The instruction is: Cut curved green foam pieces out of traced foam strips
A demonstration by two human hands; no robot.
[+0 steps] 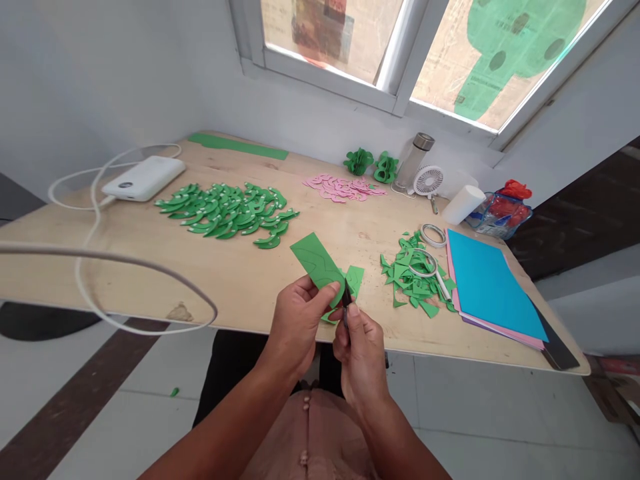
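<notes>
My left hand (299,315) pinches a strip of green foam sheet (317,261) with curved lines drawn on it, holding it over the table's near edge. My right hand (359,348) is closed round small dark scissors (346,301), whose blades meet the lower end of the green strip. A second green piece (355,279) hangs beside the blades. Both hands sit close together in front of my body.
On the wooden table (150,253) lie a pile of green cut crescents (227,210), pink cut pieces (343,187), green scraps (415,277), tape rolls (433,235), stacked coloured sheets (487,283), a power bank (145,177) with white cable, a small fan (429,181) and a bottle (415,160).
</notes>
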